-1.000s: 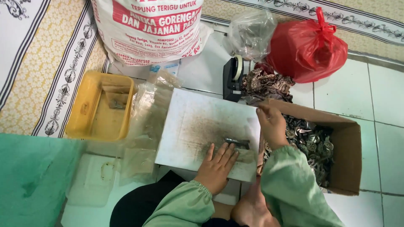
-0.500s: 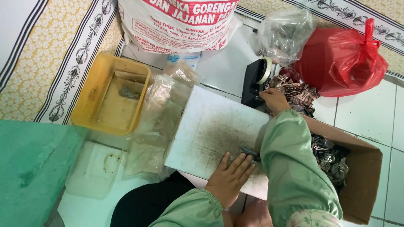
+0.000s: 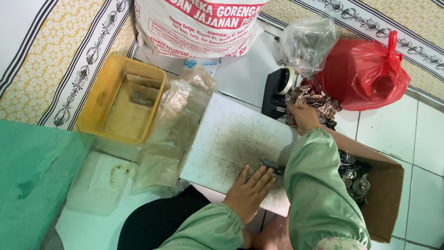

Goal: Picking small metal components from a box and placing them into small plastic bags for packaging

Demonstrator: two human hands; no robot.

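Observation:
My left hand (image 3: 249, 191) lies flat, fingers spread, on a white cutting board (image 3: 231, 143) dusted with dark specks. Just beyond its fingertips sits a small metal object (image 3: 273, 166), partly hidden by my right sleeve. My right hand (image 3: 303, 116) reaches forward past the board's far corner to a heap of brown patterned packets (image 3: 319, 103) beside a black tape dispenser (image 3: 277, 92). Its fingers curl into the heap; whether they hold a packet is hidden. Both arms wear light green sleeves.
A yellow tub (image 3: 120, 104) and a stack of clear plastic bags (image 3: 173, 125) lie left of the board. A cardboard box (image 3: 379, 185) of packets stands at right. Behind are a red bag (image 3: 363, 71), a clear bag (image 3: 307, 41) and a large printed sack (image 3: 194, 23). A green surface (image 3: 32, 180) fills the left.
My right hand moved from the board's right edge forward to the packet heap by the tape dispenser. My left hand stayed flat on the board. The view shifted right.

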